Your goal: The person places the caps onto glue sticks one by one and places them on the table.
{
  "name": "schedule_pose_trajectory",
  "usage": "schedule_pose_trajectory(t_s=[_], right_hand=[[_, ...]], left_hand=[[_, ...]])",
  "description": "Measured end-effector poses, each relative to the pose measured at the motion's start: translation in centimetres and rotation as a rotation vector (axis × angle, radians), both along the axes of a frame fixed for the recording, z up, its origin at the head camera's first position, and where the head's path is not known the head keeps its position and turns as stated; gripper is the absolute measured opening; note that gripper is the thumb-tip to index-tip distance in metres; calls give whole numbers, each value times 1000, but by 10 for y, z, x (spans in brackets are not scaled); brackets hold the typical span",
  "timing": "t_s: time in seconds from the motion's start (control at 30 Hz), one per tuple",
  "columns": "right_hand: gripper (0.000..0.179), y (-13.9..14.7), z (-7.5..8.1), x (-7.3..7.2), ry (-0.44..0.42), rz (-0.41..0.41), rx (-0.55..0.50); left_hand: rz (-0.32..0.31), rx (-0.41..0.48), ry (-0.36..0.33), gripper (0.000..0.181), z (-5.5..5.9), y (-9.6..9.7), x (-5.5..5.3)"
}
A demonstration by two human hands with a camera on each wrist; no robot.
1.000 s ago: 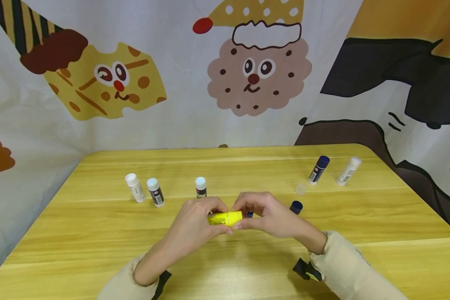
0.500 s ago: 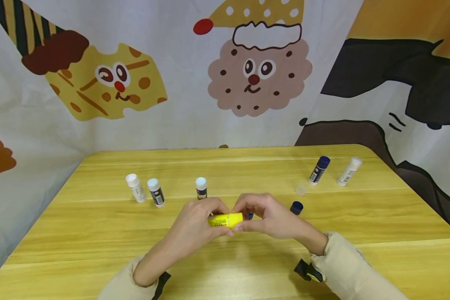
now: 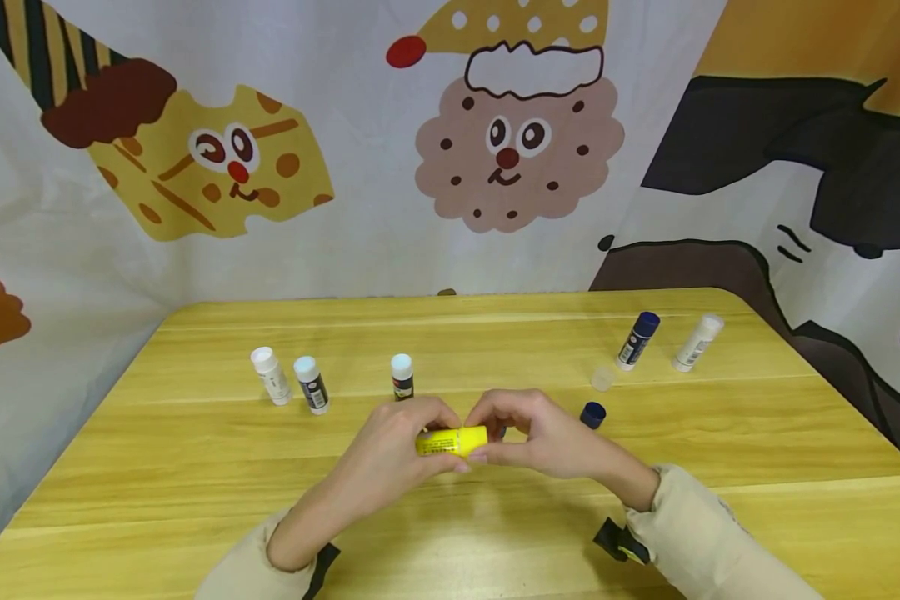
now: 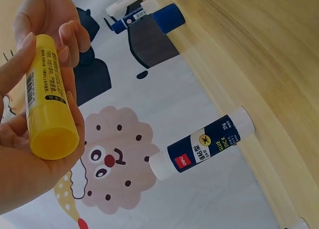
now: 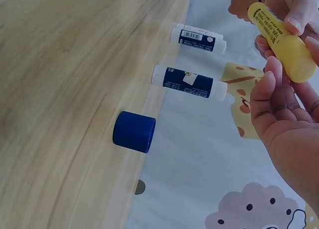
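A yellow glue stick [image 3: 441,442] lies sideways between both hands, above the table. My left hand [image 3: 393,446] grips its printed body, with thumb and fingers curled round it. At the plain yellow cap end, my right hand [image 3: 536,433] pinches with thumb and fingertips. The left wrist view shows the barcode and print on the glue stick [image 4: 47,99]. Just beyond the left hand stands a dark-labelled glue stick with a pale cap [image 3: 402,377]. A loose dark blue cap [image 3: 592,414] rests near the right hand. Another small blue item is mostly hidden behind the right fingers.
On the left of the wooden table [image 3: 195,483] stand a white glue stick [image 3: 272,377] and a dark-labelled one [image 3: 312,386]. Toward the back right are a blue-capped glue stick [image 3: 637,342], a white one [image 3: 697,342] and a clear cap [image 3: 602,379]. A cartoon-printed curtain [image 3: 375,250] hangs behind.
Both hands keep their hold on the yellow glue stick. The right hand and the cap end have shifted very slightly right and toward me; the blue item behind the fingers shows less.
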State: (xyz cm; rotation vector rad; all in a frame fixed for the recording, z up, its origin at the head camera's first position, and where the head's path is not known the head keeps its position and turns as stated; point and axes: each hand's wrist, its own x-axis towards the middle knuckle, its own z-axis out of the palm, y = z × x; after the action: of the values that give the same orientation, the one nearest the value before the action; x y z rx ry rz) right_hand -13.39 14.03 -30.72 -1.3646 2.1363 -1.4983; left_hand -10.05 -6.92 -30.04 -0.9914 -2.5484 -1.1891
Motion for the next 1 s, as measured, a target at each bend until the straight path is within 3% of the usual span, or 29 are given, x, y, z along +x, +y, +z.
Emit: schedule_pose_trajectory(t_s=[0.77,1.0], right_hand=[[21,8,-1,0,81,-70,45],[22,13,3,-3,117,-101,53]], left_hand=[[-17,25,-87,25,-3,-3,-5],[9,24,-115,26,-6,-5,-7]])
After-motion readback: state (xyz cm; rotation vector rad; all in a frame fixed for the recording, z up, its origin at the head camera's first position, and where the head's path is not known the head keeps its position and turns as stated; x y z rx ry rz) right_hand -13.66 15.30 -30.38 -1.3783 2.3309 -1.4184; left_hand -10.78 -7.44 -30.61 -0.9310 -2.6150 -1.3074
